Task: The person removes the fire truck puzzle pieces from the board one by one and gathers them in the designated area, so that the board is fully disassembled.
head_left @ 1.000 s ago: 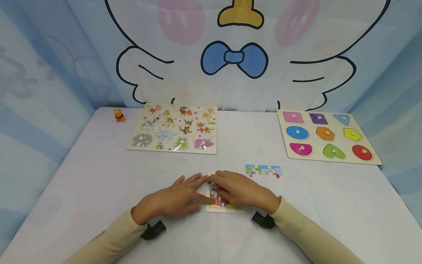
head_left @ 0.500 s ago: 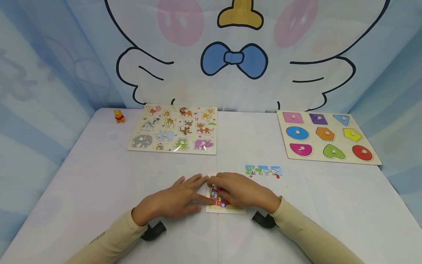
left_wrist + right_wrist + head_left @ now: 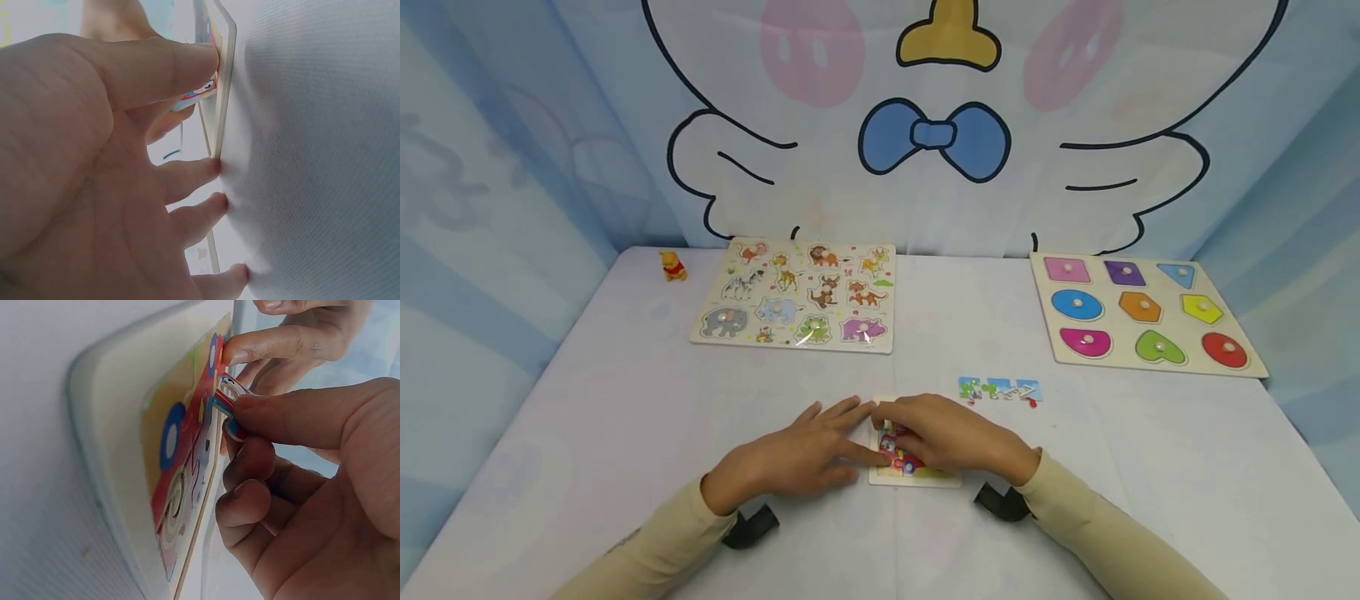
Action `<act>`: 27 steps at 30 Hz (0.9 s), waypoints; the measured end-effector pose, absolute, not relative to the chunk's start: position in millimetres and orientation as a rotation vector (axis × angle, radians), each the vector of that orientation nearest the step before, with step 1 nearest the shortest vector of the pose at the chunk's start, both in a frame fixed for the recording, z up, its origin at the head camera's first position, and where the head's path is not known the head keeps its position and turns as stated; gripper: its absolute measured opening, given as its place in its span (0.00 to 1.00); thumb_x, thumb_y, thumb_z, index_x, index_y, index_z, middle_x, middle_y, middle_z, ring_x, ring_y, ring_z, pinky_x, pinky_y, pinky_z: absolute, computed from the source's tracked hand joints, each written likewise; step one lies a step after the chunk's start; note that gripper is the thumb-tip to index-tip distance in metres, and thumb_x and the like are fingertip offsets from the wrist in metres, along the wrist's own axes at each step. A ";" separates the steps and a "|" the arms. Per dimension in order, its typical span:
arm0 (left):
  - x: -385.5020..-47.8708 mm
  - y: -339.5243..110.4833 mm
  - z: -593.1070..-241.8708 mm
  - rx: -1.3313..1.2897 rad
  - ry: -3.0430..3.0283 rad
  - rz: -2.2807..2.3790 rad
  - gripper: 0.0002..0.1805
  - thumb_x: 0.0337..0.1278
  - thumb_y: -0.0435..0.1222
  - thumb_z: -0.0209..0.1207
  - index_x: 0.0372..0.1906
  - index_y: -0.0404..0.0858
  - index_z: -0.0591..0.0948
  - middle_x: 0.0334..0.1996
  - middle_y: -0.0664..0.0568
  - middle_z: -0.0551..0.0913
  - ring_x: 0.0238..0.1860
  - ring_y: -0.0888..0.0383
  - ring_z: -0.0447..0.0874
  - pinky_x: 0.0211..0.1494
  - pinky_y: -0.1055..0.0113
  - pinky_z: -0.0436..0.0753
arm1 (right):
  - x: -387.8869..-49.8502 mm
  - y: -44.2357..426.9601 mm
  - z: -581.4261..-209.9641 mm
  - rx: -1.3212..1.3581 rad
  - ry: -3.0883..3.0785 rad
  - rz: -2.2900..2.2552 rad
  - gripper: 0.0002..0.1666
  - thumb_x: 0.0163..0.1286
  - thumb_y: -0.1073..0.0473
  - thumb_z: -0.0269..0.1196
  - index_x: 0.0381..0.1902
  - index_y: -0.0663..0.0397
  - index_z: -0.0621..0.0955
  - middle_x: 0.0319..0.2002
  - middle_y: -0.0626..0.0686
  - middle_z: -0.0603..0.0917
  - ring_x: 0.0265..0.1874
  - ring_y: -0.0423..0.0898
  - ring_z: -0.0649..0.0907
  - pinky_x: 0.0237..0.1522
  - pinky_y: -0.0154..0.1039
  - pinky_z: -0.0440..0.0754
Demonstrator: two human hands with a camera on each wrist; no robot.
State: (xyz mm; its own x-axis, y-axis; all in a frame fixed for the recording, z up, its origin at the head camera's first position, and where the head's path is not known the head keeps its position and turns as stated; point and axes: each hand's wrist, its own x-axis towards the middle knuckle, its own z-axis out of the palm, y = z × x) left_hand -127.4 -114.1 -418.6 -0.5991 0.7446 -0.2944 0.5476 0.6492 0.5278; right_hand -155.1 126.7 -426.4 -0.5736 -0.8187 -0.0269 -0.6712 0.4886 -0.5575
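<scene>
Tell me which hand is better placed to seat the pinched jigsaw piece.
Right, I'd judge: the right hand pinches the jigsaw piece, tilted at the vehicle jigsaw board, while the left hand touches that board, probably steadying it.

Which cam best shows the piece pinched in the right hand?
Right wrist: the piece is close up, tilted in the right hand's pinch. Left wrist shows only part, beyond the left hand's thumb. Head shows it tiny, partly covered by fingers.

We have one high view, two near ones
From the head we look forward and down; both wrist views share the puzzle board (image 3: 917, 481).
</scene>
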 end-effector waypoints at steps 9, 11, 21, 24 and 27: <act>-127.9 -112.5 -417.6 0.992 2.381 0.500 0.22 0.73 0.39 0.60 0.66 0.61 0.81 0.81 0.46 0.54 0.82 0.43 0.42 0.74 0.29 0.50 | -159.7 139.8 -408.4 -1.192 2.447 -0.827 0.13 0.72 0.66 0.64 0.53 0.54 0.81 0.33 0.42 0.81 0.30 0.37 0.76 0.36 0.34 0.79; -127.9 -111.9 -417.6 0.978 2.391 0.483 0.22 0.72 0.40 0.60 0.66 0.62 0.81 0.81 0.46 0.54 0.82 0.43 0.43 0.74 0.30 0.50 | -162.9 150.0 -398.9 -1.167 2.478 -0.877 0.13 0.72 0.66 0.65 0.53 0.55 0.81 0.34 0.43 0.81 0.32 0.38 0.77 0.36 0.34 0.80; -125.4 -110.3 -416.6 0.958 2.412 0.471 0.21 0.71 0.38 0.61 0.64 0.61 0.82 0.80 0.44 0.55 0.81 0.42 0.44 0.75 0.31 0.50 | -164.9 212.9 -383.4 -0.951 2.572 -0.814 0.12 0.70 0.66 0.68 0.50 0.53 0.81 0.31 0.43 0.81 0.32 0.39 0.77 0.33 0.33 0.80; -125.3 -109.7 -416.5 0.959 2.415 0.470 0.21 0.71 0.38 0.61 0.64 0.61 0.83 0.80 0.45 0.55 0.81 0.42 0.44 0.75 0.31 0.50 | -162.2 222.3 -389.4 -0.930 2.533 -0.766 0.11 0.70 0.66 0.67 0.48 0.51 0.81 0.29 0.42 0.79 0.30 0.38 0.76 0.32 0.33 0.78; -125.2 -108.8 -416.8 0.955 2.413 0.480 0.21 0.71 0.38 0.61 0.64 0.60 0.83 0.81 0.45 0.55 0.81 0.42 0.43 0.75 0.31 0.49 | -161.3 225.9 -397.6 -0.942 2.501 -0.751 0.10 0.71 0.65 0.67 0.47 0.51 0.82 0.29 0.41 0.78 0.30 0.37 0.76 0.32 0.33 0.77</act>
